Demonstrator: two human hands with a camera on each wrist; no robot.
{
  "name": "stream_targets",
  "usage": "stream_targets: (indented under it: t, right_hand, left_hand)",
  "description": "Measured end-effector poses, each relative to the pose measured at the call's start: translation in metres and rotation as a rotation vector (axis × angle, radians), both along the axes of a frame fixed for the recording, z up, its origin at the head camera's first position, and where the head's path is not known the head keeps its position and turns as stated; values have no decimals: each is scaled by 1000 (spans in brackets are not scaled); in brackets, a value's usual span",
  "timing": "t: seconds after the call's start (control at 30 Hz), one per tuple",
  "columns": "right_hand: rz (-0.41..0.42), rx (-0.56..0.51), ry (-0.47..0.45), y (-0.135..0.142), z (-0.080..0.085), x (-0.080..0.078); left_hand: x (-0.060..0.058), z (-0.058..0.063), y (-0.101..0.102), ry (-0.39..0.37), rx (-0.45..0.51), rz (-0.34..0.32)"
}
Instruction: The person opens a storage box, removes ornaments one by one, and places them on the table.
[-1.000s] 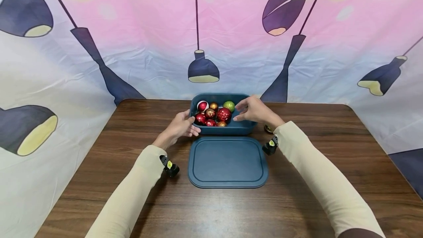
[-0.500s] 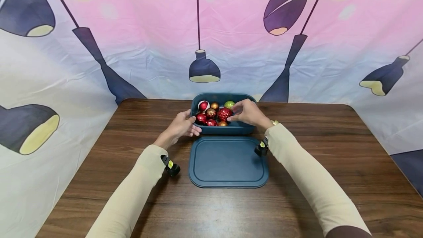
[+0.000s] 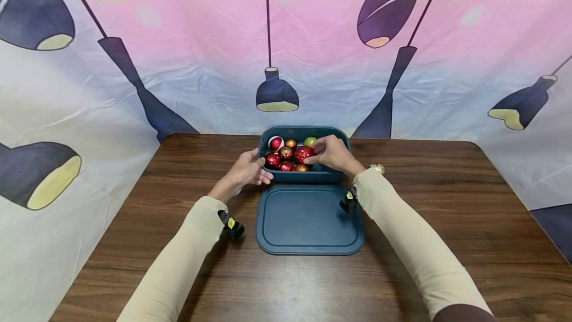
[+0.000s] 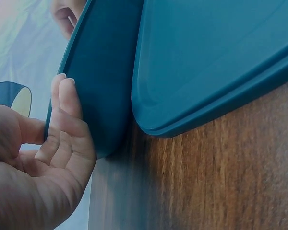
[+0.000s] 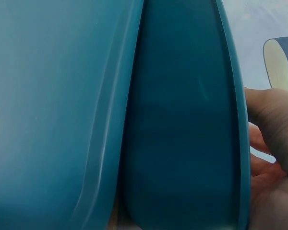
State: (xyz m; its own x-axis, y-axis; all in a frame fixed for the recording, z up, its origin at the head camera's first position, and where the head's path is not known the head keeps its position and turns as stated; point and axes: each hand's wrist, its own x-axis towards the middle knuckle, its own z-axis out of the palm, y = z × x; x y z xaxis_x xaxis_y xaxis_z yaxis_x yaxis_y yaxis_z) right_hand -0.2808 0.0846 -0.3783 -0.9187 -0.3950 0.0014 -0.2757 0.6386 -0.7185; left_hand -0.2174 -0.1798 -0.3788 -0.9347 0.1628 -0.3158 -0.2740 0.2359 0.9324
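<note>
A blue rectangular box (image 3: 308,177) stands at the far side of the table with several Christmas baubles inside: shiny red, gold, a red-and-white one (image 3: 275,143) and a glittery green one (image 3: 310,141). My left hand (image 3: 245,168) grips the box's left end, thumb over the rim and fingers along the outer wall, as the left wrist view also shows. Inside the box, thumb and fingertips of my right hand (image 3: 332,154) pinch a large glittery red bauble (image 3: 304,154) from its right side. The box wall hides those fingertips in the right wrist view.
A matching blue lid (image 3: 310,220) lies flat on the wooden table (image 3: 201,272) just in front of the box. One gold bauble (image 3: 379,168) sits right of the box, partly behind the right sleeve. A lamp-patterned cloth (image 3: 214,53) hangs close behind the table.
My right hand has moved left inside the box, from beside the glittery red bauble onto it. The gold bauble on the table shows more behind the sleeve. My left hand stays at the rim.
</note>
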Motion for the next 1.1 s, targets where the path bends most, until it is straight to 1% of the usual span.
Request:
stream_targets:
  t: [0.1,0.27,0.57,0.8,1.1]
  right_hand:
    - [-12,9,2,-1,-1,0]
    - [-22,6,-20,-3,-1,-1]
    - [-18,-9,-60,-5,-1,-1]
    - [-23,-1,-54,-4,-1,-1]
    - [0,-6,-49,2,4,-1]
  left_hand:
    - [0,-1,0,0,-5,-2]
    - [0,1,1,0,-5,4]
    - [0,1,2,-6,-9,13]
    - [0,1,3,-9,-14,13]
    - [1,1,2,-4,-12,14]
